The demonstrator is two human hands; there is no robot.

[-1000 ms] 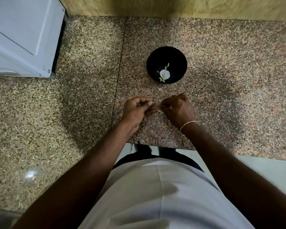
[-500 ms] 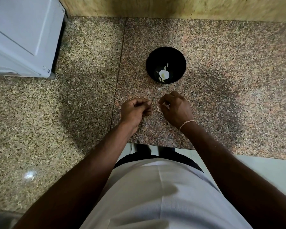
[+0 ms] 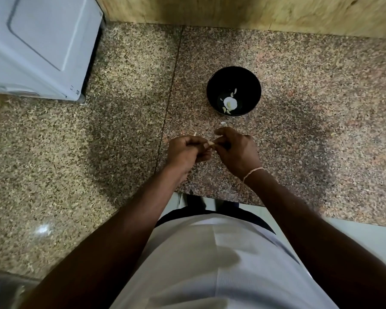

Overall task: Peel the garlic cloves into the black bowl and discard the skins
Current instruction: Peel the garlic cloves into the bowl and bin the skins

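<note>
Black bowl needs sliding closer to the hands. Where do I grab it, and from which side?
Take the black bowl by its near rim, coming from the hands' side, thumb outside and fingers just inside the wall. It stands upright and open-topped, apart from both hands, with bare granite counter around it. The garlic pieces lie low in the middle, so a rim pinch probably avoids them.

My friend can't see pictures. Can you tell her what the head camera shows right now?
Two hands, left hand and right hand, meet over a speckled stone counter, pinching something small and pale between the fingertips. Just beyond them sits a black bowl with white garlic pieces inside, and a small pale scrap lies beside it.
</note>
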